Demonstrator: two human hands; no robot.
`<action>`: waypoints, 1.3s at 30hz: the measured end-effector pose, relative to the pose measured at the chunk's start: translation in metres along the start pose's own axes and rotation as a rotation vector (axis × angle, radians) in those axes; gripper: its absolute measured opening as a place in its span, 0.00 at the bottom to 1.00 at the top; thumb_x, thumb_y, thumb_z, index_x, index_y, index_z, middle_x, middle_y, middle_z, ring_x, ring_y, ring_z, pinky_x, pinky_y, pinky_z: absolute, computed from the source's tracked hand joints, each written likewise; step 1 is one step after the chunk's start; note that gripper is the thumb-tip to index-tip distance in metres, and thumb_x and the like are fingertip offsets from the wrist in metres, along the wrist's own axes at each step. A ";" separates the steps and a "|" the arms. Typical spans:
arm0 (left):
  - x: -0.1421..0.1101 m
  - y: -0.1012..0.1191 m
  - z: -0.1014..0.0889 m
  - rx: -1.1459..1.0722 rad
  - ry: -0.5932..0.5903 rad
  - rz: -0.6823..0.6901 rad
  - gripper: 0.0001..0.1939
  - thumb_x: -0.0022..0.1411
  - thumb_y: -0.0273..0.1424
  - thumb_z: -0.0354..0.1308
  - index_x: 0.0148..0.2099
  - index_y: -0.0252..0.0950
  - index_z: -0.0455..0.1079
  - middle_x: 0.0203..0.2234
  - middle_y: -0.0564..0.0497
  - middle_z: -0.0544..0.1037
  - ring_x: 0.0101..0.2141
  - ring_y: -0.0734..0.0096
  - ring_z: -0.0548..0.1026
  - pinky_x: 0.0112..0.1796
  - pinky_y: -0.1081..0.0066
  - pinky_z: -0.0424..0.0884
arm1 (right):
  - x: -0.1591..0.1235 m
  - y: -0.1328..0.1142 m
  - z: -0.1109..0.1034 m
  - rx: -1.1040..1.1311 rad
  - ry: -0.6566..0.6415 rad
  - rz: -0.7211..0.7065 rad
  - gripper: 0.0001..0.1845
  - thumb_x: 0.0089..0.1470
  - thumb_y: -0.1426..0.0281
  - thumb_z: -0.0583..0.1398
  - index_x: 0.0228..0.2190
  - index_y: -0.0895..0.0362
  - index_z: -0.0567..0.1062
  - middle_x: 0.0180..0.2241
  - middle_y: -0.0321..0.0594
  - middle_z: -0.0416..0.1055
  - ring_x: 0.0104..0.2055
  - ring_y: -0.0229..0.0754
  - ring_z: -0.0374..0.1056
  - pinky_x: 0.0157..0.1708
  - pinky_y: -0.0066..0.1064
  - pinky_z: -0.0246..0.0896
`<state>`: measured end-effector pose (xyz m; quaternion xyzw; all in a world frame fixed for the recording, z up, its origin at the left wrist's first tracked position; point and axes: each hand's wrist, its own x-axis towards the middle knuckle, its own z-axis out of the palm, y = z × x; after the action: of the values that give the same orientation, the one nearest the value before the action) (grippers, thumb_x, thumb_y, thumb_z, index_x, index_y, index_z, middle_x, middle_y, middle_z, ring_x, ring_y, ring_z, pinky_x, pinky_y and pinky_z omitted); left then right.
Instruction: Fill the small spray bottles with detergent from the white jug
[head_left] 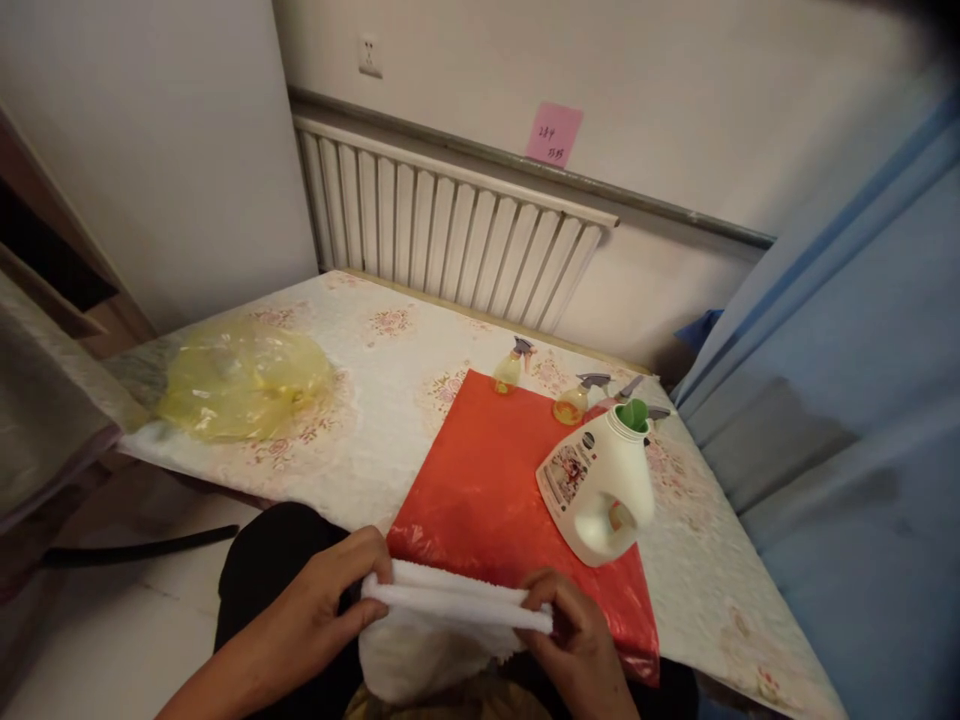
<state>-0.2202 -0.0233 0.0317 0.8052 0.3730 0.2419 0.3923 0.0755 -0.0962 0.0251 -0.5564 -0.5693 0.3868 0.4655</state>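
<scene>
A white fluffy cloth (431,635) hangs over my lap, its upper edge folded into a thick double layer. My left hand (341,590) pinches one end of that fold between thumb and fingers. At the other end, my right hand (571,632) grips the fold in the same way. Just beyond the cloth, a shiny red plastic sheet or bag (480,480) lies flat on the table and droops over its front edge. On its right part stands a cream-coloured jug (622,480) with a handle, a printed label and something green in its mouth.
Two small spray bottles (507,373) with yellowish liquid are near the sheet's far edge. A crumpled yellow plastic bag (247,385) rests on the left of the flowered tablecloth (367,440). Behind the table is a white radiator (442,225); a blue curtain (847,400) hangs at the right.
</scene>
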 end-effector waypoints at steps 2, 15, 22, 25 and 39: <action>-0.001 -0.001 0.000 -0.022 -0.005 0.002 0.03 0.63 0.29 0.51 0.35 0.40 0.63 0.34 0.54 0.70 0.36 0.68 0.69 0.38 0.71 0.64 | 0.001 0.001 0.001 0.019 -0.011 0.007 0.06 0.48 0.71 0.65 0.23 0.55 0.73 0.29 0.37 0.71 0.30 0.41 0.67 0.28 0.27 0.61; 0.096 -0.011 -0.027 -0.142 0.130 -0.136 0.04 0.54 0.30 0.57 0.34 0.39 0.71 0.26 0.57 0.71 0.29 0.70 0.68 0.30 0.75 0.61 | 0.078 0.032 -0.004 0.167 0.136 0.198 0.16 0.40 0.61 0.68 0.26 0.57 0.71 0.20 0.31 0.68 0.22 0.37 0.62 0.21 0.26 0.57; 0.173 -0.092 0.002 -0.072 0.135 -0.396 0.14 0.46 0.26 0.59 0.39 0.36 0.73 0.25 0.55 0.74 0.29 0.67 0.73 0.30 0.75 0.65 | 0.157 0.097 0.013 -0.190 0.231 0.222 0.12 0.36 0.69 0.64 0.28 0.58 0.78 0.26 0.37 0.75 0.30 0.44 0.69 0.32 0.32 0.64; 0.169 -0.113 0.014 0.024 0.119 -0.507 0.16 0.47 0.25 0.60 0.42 0.35 0.72 0.28 0.52 0.77 0.33 0.66 0.75 0.32 0.74 0.66 | 0.161 0.116 0.017 -0.328 0.227 0.229 0.16 0.37 0.72 0.63 0.34 0.58 0.80 0.29 0.40 0.77 0.34 0.45 0.72 0.37 0.33 0.65; 0.122 -0.124 0.029 0.268 0.008 -0.624 0.25 0.50 0.23 0.59 0.53 0.37 0.69 0.38 0.47 0.81 0.39 0.64 0.79 0.35 0.74 0.69 | 0.149 0.130 0.024 -0.534 0.205 0.128 0.22 0.47 0.72 0.59 0.45 0.60 0.77 0.41 0.46 0.79 0.42 0.46 0.75 0.43 0.32 0.68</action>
<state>-0.1778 0.1111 -0.0744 0.6959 0.6312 0.0621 0.3367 0.0960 0.0641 -0.0907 -0.7302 -0.5648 0.1934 0.3323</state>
